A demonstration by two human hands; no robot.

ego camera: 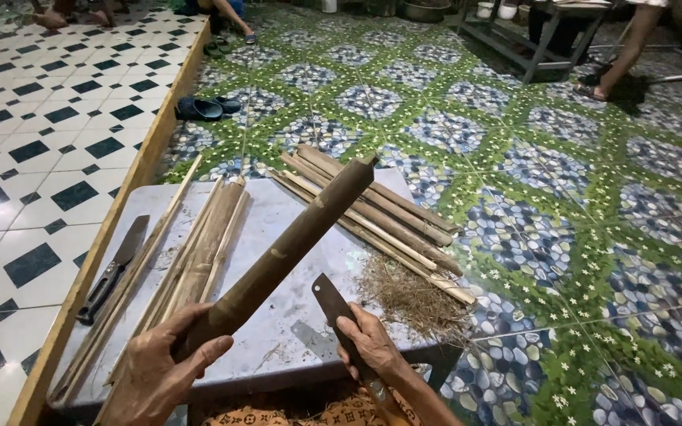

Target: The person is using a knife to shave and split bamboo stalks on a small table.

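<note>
Nearest, the left hand (159,367) closes its grip around the lower end of a bamboo pole (286,248), which slants up and away over the grey table (278,331). The right hand (369,343) grips a cleaver (331,304), blade up, just beside the pole. Split bamboo strips (199,252) and a second knife (112,272) lie left; more bamboo pieces (372,217) and shavings (412,300) lie beyond, then sandals (207,108) on the tiled floor (562,205).

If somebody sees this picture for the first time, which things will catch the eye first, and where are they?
First comes the thick bamboo pole, held slantwise over the grey table by the left hand. Beside it, the right hand grips a knife with its blade pointing up. Behind them, split bamboo strips lie along the table's far right edge, above a heap of brown shavings, and a green patterned floor fills the background.
</note>
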